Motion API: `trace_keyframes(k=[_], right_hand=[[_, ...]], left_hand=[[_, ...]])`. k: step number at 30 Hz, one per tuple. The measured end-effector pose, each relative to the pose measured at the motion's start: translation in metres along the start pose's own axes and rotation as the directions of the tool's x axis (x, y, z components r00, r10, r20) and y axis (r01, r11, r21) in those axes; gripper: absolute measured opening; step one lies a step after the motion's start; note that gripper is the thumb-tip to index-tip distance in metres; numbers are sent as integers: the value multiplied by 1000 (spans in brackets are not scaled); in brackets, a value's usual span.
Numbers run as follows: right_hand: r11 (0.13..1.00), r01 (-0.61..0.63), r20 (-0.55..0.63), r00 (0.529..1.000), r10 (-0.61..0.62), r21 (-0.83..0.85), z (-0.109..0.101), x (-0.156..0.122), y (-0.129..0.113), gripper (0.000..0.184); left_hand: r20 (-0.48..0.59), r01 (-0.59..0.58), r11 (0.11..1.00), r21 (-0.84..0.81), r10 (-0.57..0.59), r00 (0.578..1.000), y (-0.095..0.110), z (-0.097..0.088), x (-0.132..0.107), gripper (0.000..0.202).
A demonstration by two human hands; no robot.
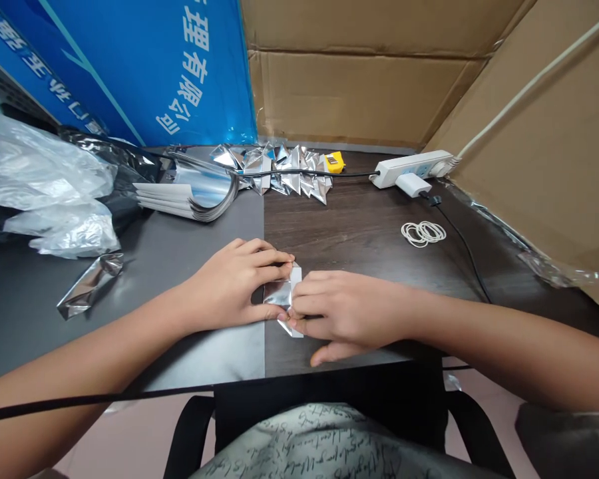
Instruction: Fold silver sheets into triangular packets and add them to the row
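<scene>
A small folded piece of silver foil [278,293] with a white strip along its right side lies on the dark wood-grain table. My left hand [239,283] arches over it from the left, with its index fingertip at the far edge and its thumb at the near edge, gripping it down. From the right, the curled fingers of my right hand [337,309] press on the white strip. My right thumb sticks out toward the table's front edge. Both hands partly hide the foil.
Several folded silver pieces [299,166] lie at the back beside a yellow tape measure [335,162]. Left of them is a curved stack of foil sheets [167,199]. A white power strip [414,167], rubber bands [423,233], plastic bags [54,179] and a crumpled foil piece [90,286] surround the work area.
</scene>
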State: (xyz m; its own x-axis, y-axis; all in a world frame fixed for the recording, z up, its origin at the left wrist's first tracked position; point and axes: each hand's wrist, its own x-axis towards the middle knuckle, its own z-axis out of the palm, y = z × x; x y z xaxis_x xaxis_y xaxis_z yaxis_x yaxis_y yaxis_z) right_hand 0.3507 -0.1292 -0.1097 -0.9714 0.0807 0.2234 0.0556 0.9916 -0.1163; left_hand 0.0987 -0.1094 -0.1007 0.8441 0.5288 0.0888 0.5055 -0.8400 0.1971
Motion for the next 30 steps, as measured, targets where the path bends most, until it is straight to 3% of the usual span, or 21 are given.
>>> trace_keyframes(k=[4, 7, 11, 16, 30], right_hand=[[991, 136, -43, 990, -135, 15, 5, 5, -4, 48], [977, 212, -118, 971, -210, 4, 8, 10, -11, 33], [977, 207, -226, 950, -213, -51, 11, 15, -21, 34], [968, 250, -224, 944, -243, 2, 13, 13, -18, 27], [981, 58, -113, 993, -37, 188, 10, 7, 3, 28]], left_hand=[[-22, -56, 998, 26, 56, 998, 7, -2, -1, 44], [-20, -142, 987, 78, 144, 989, 15, -2, -2, 40], [-16, -190, 977, 92, 192, 981, 22, -1, -3, 41], [-35, -196, 979, 64, 199, 979, 24, 1, -4, 48], [29, -17, 999, 42, 16, 999, 18, -6, -6, 46]])
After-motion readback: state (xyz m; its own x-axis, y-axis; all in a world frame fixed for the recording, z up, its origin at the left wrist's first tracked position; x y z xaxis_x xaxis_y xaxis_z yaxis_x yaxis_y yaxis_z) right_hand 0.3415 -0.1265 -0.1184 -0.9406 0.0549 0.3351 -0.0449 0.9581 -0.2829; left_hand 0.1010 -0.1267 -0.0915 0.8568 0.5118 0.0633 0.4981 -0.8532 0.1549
